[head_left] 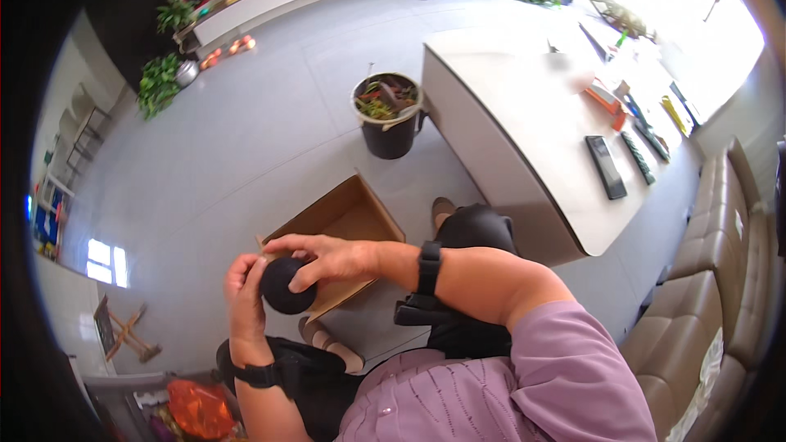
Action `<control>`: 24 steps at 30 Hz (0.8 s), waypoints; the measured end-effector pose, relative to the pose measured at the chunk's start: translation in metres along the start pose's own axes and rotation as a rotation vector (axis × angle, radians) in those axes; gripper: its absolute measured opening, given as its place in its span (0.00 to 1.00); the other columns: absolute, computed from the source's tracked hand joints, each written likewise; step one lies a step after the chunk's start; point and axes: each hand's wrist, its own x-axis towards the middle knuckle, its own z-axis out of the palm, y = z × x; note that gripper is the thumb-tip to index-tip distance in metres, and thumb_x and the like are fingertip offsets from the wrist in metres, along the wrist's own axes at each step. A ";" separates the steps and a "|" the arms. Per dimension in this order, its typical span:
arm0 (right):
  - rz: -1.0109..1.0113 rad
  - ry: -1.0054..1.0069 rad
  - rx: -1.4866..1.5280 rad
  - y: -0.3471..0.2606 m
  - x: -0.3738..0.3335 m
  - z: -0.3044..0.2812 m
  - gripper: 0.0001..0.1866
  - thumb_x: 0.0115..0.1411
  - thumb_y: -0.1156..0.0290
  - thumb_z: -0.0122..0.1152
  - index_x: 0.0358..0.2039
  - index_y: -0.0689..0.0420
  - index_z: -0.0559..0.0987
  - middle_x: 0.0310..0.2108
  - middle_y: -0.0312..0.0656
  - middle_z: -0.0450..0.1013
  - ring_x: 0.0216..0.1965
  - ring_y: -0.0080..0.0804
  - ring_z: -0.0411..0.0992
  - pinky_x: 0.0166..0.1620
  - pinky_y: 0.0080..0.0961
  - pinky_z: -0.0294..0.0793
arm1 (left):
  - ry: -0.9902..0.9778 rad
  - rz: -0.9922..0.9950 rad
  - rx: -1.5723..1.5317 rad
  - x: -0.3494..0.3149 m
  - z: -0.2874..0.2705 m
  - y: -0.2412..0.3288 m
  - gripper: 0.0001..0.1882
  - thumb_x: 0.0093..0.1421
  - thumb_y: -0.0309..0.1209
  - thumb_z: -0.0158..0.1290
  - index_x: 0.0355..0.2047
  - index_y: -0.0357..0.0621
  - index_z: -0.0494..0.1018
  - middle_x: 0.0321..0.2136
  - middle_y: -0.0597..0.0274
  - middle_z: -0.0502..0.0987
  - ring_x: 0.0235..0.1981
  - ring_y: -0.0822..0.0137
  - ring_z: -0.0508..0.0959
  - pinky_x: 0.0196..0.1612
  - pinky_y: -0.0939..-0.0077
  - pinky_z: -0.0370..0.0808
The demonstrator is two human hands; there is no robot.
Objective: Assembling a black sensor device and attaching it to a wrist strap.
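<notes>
Between my two hands is a smooth, round black object (288, 298), held up over the near left side of an open cardboard box (378, 206); its exact kind cannot be made out. My left hand (244, 285) grips its left edge, fingers bent and fingertips near the top. From the right, my right hand (332, 258) reaches over it, thumb pressed on its face and fingers stretched along the upper edge. The fingertips of both hands meet there. The box stands on the floor with its flaps spread, and my forearms hide part of it.
A black bucket (388, 133) with plant scraps stands beyond the box. To the right is a white-topped table (524, 106) bearing a phone (606, 167), a remote control (638, 157) and tools. A small wooden stool (127, 334) sits left, a brown sofa (692, 303) far right.
</notes>
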 end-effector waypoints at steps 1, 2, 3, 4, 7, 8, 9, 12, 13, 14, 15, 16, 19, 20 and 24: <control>0.002 -0.041 0.079 -0.003 -0.003 0.002 0.37 0.52 0.72 0.66 0.62 0.50 0.64 0.48 0.43 0.68 0.50 0.34 0.69 0.51 0.32 0.74 | -0.024 0.005 -0.004 0.000 0.001 -0.001 0.06 0.62 0.30 0.56 0.32 0.41 0.75 0.27 0.70 0.76 0.30 0.79 0.74 0.37 0.84 0.71; 0.003 -0.084 0.158 -0.004 -0.005 0.003 0.36 0.52 0.72 0.65 0.62 0.50 0.64 0.49 0.44 0.67 0.51 0.35 0.68 0.52 0.33 0.74 | -0.016 0.006 -0.037 0.001 0.003 -0.002 0.06 0.62 0.31 0.56 0.32 0.42 0.75 0.28 0.69 0.76 0.30 0.79 0.74 0.37 0.85 0.71; -0.005 -0.070 0.153 -0.003 -0.004 0.002 0.36 0.52 0.72 0.65 0.62 0.50 0.64 0.49 0.44 0.67 0.51 0.35 0.68 0.52 0.33 0.74 | -0.003 0.005 -0.068 0.002 0.002 -0.003 0.06 0.62 0.31 0.56 0.32 0.42 0.75 0.28 0.69 0.77 0.30 0.79 0.75 0.37 0.85 0.71; -0.023 -0.102 0.195 -0.001 -0.004 -0.001 0.34 0.53 0.70 0.64 0.61 0.52 0.64 0.50 0.45 0.65 0.52 0.39 0.68 0.50 0.36 0.76 | -0.015 0.022 -0.048 0.006 0.000 -0.009 0.07 0.63 0.32 0.56 0.33 0.42 0.75 0.29 0.69 0.78 0.30 0.78 0.76 0.37 0.85 0.72; -0.066 -0.149 0.313 -0.004 -0.003 0.000 0.31 0.54 0.68 0.62 0.58 0.54 0.64 0.51 0.47 0.63 0.51 0.43 0.69 0.48 0.42 0.77 | 0.003 0.064 -0.009 0.007 0.000 -0.015 0.08 0.62 0.33 0.58 0.32 0.42 0.76 0.29 0.69 0.78 0.30 0.78 0.76 0.37 0.84 0.73; -0.061 -0.139 0.373 -0.007 -0.004 0.000 0.30 0.55 0.70 0.62 0.57 0.53 0.64 0.50 0.46 0.65 0.51 0.41 0.69 0.50 0.42 0.77 | 0.001 0.069 -0.012 0.006 0.002 -0.016 0.08 0.62 0.33 0.58 0.32 0.42 0.76 0.29 0.69 0.78 0.30 0.78 0.76 0.37 0.84 0.73; -0.058 -0.127 0.435 -0.011 -0.006 -0.001 0.29 0.55 0.71 0.62 0.57 0.52 0.63 0.48 0.44 0.67 0.52 0.38 0.70 0.51 0.41 0.76 | -0.009 0.137 0.005 0.004 0.007 -0.016 0.08 0.62 0.33 0.58 0.32 0.41 0.76 0.28 0.69 0.78 0.28 0.78 0.75 0.35 0.84 0.72; -0.117 -0.087 0.458 -0.012 -0.004 -0.009 0.30 0.56 0.69 0.65 0.56 0.52 0.61 0.47 0.45 0.67 0.49 0.40 0.71 0.47 0.40 0.79 | -0.048 0.128 0.049 0.000 0.014 -0.007 0.08 0.61 0.32 0.59 0.32 0.41 0.76 0.26 0.69 0.77 0.24 0.79 0.73 0.29 0.84 0.71; -0.119 -0.086 0.453 -0.012 -0.003 -0.011 0.30 0.56 0.69 0.65 0.56 0.52 0.61 0.47 0.45 0.67 0.49 0.40 0.71 0.47 0.40 0.79 | -0.074 0.045 0.078 -0.001 0.015 -0.003 0.07 0.61 0.32 0.59 0.32 0.40 0.76 0.25 0.69 0.76 0.22 0.79 0.71 0.27 0.84 0.70; -0.143 0.009 0.419 -0.013 -0.002 -0.013 0.31 0.55 0.68 0.66 0.55 0.52 0.61 0.47 0.46 0.67 0.48 0.40 0.72 0.44 0.38 0.80 | -0.076 0.050 0.076 0.000 0.014 -0.005 0.07 0.61 0.32 0.59 0.32 0.40 0.76 0.25 0.69 0.76 0.22 0.79 0.71 0.27 0.84 0.70; -0.164 0.100 0.385 -0.013 -0.001 -0.013 0.31 0.54 0.66 0.68 0.54 0.52 0.61 0.46 0.46 0.67 0.47 0.39 0.72 0.42 0.36 0.81 | -0.094 0.030 0.143 0.000 0.012 -0.008 0.06 0.61 0.31 0.58 0.32 0.40 0.77 0.23 0.69 0.75 0.20 0.78 0.70 0.24 0.83 0.68; -0.164 0.098 0.381 -0.013 -0.001 -0.014 0.31 0.54 0.66 0.68 0.54 0.52 0.61 0.46 0.46 0.67 0.47 0.39 0.72 0.42 0.36 0.81 | -0.110 0.011 0.210 0.001 0.011 -0.010 0.06 0.60 0.29 0.57 0.33 0.40 0.77 0.22 0.68 0.74 0.18 0.77 0.69 0.21 0.83 0.65; -0.187 0.321 0.285 -0.012 0.001 -0.016 0.35 0.52 0.62 0.70 0.55 0.52 0.61 0.44 0.46 0.67 0.45 0.38 0.72 0.38 0.34 0.81 | -0.145 0.017 0.240 -0.001 0.011 -0.013 0.05 0.61 0.28 0.56 0.31 0.38 0.77 0.21 0.69 0.72 0.18 0.78 0.69 0.22 0.84 0.66; -0.178 0.432 0.182 -0.011 0.003 -0.016 0.36 0.51 0.61 0.71 0.55 0.53 0.61 0.43 0.45 0.67 0.45 0.36 0.72 0.38 0.32 0.80 | -0.143 0.018 0.237 -0.002 0.013 -0.013 0.05 0.61 0.28 0.56 0.31 0.38 0.77 0.21 0.69 0.72 0.18 0.78 0.69 0.22 0.84 0.66; -0.167 0.617 -0.189 -0.018 0.000 -0.015 0.38 0.46 0.60 0.73 0.54 0.54 0.63 0.43 0.47 0.66 0.43 0.37 0.71 0.41 0.32 0.78 | -0.183 0.052 0.233 -0.007 0.016 -0.008 0.04 0.60 0.26 0.56 0.30 0.37 0.76 0.21 0.68 0.72 0.19 0.78 0.69 0.22 0.83 0.67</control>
